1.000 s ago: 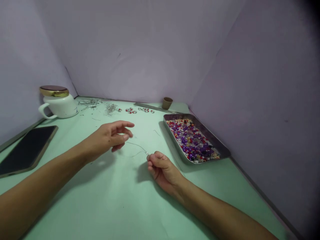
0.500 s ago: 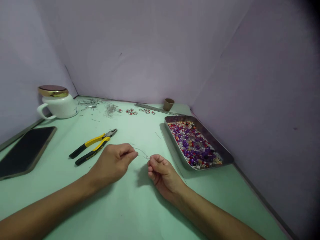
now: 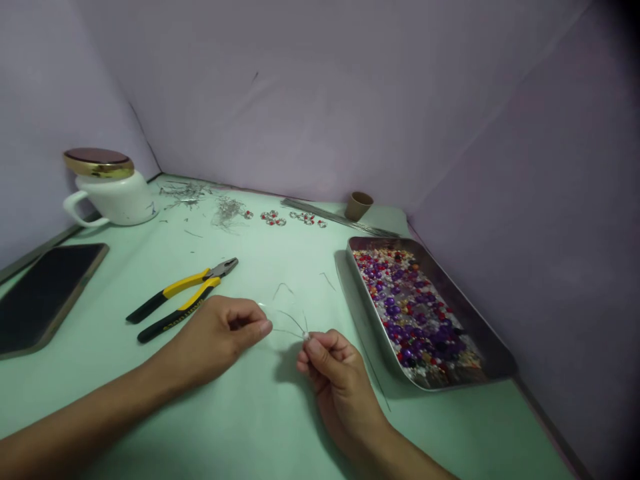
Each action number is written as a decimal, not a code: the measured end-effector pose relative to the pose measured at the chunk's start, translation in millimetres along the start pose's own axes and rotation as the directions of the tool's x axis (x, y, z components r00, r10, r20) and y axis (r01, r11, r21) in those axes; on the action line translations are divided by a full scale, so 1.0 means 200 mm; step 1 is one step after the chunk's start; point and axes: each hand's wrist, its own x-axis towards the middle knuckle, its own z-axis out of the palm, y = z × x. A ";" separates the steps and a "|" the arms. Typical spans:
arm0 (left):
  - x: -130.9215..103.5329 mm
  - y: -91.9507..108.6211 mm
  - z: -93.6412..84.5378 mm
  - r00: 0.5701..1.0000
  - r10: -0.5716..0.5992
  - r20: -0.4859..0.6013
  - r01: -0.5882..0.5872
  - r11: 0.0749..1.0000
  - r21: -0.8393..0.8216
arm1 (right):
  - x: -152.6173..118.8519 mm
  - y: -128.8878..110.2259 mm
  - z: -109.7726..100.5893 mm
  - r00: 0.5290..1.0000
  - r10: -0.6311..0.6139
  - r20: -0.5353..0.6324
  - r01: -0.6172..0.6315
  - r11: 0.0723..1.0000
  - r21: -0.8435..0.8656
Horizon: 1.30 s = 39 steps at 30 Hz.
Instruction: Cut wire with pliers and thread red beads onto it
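Note:
My right hand pinches a small whitish bead piece between thumb and fingertips. Thin wire fans out from it in several ends toward the left and upward. One of these strands runs to my left hand, whose thumb and forefinger are closed on its end. A small gap of table lies between the two hands. Pliers with yellow and black handles lie just behind my left hand, jaws pointing away to the right. How the wire passes through the bead is too small to make out.
A metal tray of mixed beads stands at the right. Small beaded wire pieces, wire scraps, long straight wires and a brown cup line the back. At the left are a lidded white mug and a phone.
The view has shifted. My right hand has turned a little with the bead piece, and the wire ends now spread apart. Both hands keep their pinch.

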 end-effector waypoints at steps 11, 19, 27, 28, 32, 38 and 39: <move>-0.15 0.08 0.04 0.891 0.413 -0.187 -0.142 0.647 0.749 | -0.01 0.05 0.04 0.993 -0.115 0.037 0.118 0.986 -0.114; -0.20 0.11 0.05 0.952 0.303 -0.035 -0.195 0.692 0.695 | -0.02 0.06 0.04 0.983 -0.181 0.022 0.182 0.983 -0.036; -0.12 0.11 0.05 0.976 0.216 -0.013 -0.210 0.960 0.183 | -0.03 0.08 0.06 0.983 -0.094 0.155 0.100 0.994 -0.032; -0.11 0.10 0.05 0.982 0.185 -0.021 -0.181 0.975 0.130 | -0.04 0.08 0.06 0.981 -0.079 0.176 0.086 0.996 -0.031; -0.09 0.10 0.04 0.994 0.106 0.030 -0.105 0.994 -0.029 | -0.03 0.08 0.05 0.973 -0.057 0.223 0.068 0.997 -0.042; -0.10 0.11 0.04 0.998 0.029 0.058 -0.021 0.993 -0.119 | -0.02 0.08 0.04 0.971 -0.060 0.232 0.073 0.996 -0.051; -0.10 0.11 0.04 0.998 0.018 0.059 -0.011 0.992 -0.122 | -0.02 0.08 0.04 0.971 -0.059 0.231 0.073 0.996 -0.054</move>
